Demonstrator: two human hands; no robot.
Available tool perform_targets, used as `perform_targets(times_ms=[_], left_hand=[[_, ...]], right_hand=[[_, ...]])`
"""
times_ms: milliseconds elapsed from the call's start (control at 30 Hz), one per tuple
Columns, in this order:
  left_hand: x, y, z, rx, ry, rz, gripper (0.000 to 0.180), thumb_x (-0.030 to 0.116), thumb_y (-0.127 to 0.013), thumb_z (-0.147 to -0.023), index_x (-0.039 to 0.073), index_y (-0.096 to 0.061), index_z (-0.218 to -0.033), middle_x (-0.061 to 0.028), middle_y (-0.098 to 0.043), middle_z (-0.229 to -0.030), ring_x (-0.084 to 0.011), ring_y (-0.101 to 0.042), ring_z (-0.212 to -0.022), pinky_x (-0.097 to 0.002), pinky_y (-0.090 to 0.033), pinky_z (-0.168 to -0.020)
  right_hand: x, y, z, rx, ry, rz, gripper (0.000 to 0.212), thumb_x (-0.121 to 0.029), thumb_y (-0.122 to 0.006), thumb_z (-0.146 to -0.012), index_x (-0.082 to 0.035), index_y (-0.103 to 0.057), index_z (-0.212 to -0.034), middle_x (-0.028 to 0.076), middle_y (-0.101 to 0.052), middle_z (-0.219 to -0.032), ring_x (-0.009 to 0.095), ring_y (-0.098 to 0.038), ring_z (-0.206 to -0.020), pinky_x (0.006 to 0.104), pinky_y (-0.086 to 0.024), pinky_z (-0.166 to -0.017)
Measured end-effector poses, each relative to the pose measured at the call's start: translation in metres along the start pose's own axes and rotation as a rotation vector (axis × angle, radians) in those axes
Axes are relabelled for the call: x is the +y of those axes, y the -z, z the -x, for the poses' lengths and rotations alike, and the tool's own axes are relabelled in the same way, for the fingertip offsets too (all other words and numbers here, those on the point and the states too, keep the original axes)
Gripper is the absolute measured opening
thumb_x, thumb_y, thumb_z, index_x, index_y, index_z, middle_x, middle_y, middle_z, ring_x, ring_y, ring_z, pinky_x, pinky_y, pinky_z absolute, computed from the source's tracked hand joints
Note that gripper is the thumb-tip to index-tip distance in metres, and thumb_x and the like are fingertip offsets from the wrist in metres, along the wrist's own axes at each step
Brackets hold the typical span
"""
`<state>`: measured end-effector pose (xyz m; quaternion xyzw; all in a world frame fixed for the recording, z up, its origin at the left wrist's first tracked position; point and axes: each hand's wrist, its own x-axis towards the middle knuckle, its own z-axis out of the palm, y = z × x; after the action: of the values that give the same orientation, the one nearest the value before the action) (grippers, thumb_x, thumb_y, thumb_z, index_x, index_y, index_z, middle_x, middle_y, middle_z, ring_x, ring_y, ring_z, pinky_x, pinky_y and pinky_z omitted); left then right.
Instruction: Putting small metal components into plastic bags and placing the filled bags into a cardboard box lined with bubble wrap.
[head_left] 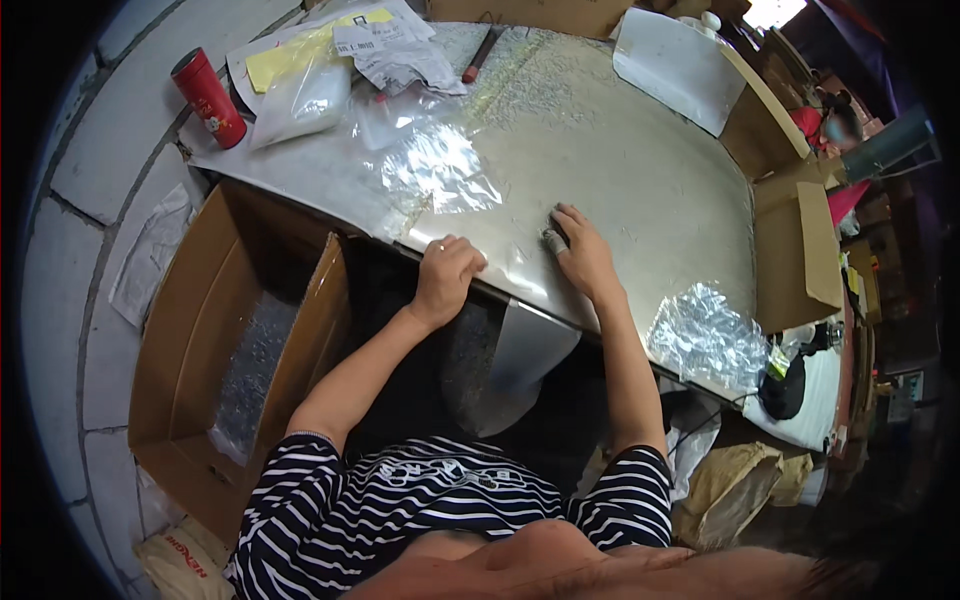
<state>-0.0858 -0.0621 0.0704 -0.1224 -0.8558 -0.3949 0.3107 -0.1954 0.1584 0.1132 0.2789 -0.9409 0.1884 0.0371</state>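
Observation:
My left hand [447,278] is at the near edge of the metal-topped table, its fingers curled in; what they hold, if anything, is hidden. To its right, my right hand [584,256] lies on the metal tabletop [640,215] with fingers stretched forward and a pale wrap around one of them. Beyond my left hand, a shiny clear plastic bag [440,165] is spread flat. Small thin bits [545,95] are scattered over the far part of the tabletop. Below the near edge, between my forearms, hangs a grey sheet-like piece [530,345].
An open cardboard box [185,330] at left holds clear-bagged contents. A red canister [210,100], papers [390,45] and a dark-handled tool [484,55] lie at the back. Crumpled clear plastic [705,335] sits at right, beside cardboard flaps [800,240]. Another person [840,125] is far right.

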Motion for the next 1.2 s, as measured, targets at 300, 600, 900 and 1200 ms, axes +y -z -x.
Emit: perform_targets(times_ms=[300, 600, 900, 1200], left_hand=[[0.078, -0.002, 0.045, -0.357, 0.313, 0.674, 0.003, 0.001, -0.061, -0.09, -0.002, -0.062, -0.089, -0.0013, -0.059, -0.073, -0.009, -0.056, -0.071, -0.0245, -0.044, -0.062], [0.042, -0.015, 0.137, -0.951, 0.558, 0.476, 0.016, 0.01, -0.079, -0.072, -0.002, -0.067, -0.074, -0.0096, -0.066, -0.068, -0.0147, -0.062, -0.062, -0.0294, -0.048, -0.059], [0.048, -0.04, 0.12, -0.583, 0.656, 0.537, 0.04, 0.007, -0.078, -0.074, -0.008, -0.059, -0.105, -0.0183, -0.07, -0.085, -0.022, -0.069, -0.076, -0.0314, -0.053, -0.07], [0.054, -0.07, 0.154, -0.307, 1.113, 1.404, 0.048, 0.041, -0.055, -0.096, -0.002, -0.063, -0.117, -0.0103, -0.068, -0.109, -0.0157, -0.063, -0.102, -0.0302, -0.05, -0.088]], right_hand=[[-0.079, 0.007, 0.142, 0.095, -0.189, -0.766, 0.03, -0.001, -0.072, -0.084, -0.003, -0.066, -0.113, -0.002, -0.061, -0.082, 0.006, -0.054, -0.072, 0.0217, -0.046, -0.065], [-0.036, -0.086, 0.25, -0.608, -0.201, -0.69, 0.021, -0.004, -0.072, -0.075, -0.004, -0.072, -0.096, 0.014, -0.071, -0.09, 0.026, -0.069, -0.085, 0.0354, -0.053, -0.077], [-0.018, 0.025, 0.172, 0.362, -0.409, -0.458, 0.019, -0.01, -0.063, -0.089, -0.004, -0.068, -0.107, 0.015, -0.068, -0.099, 0.03, -0.067, -0.088, 0.0386, -0.051, -0.082], [-0.03, -0.026, 0.038, 0.099, 0.225, -0.013, 0.041, -0.029, -0.057, -0.094, -0.015, -0.057, -0.133, 0.013, -0.049, -0.143, 0.034, -0.039, -0.137, 0.0429, -0.031, -0.113]])
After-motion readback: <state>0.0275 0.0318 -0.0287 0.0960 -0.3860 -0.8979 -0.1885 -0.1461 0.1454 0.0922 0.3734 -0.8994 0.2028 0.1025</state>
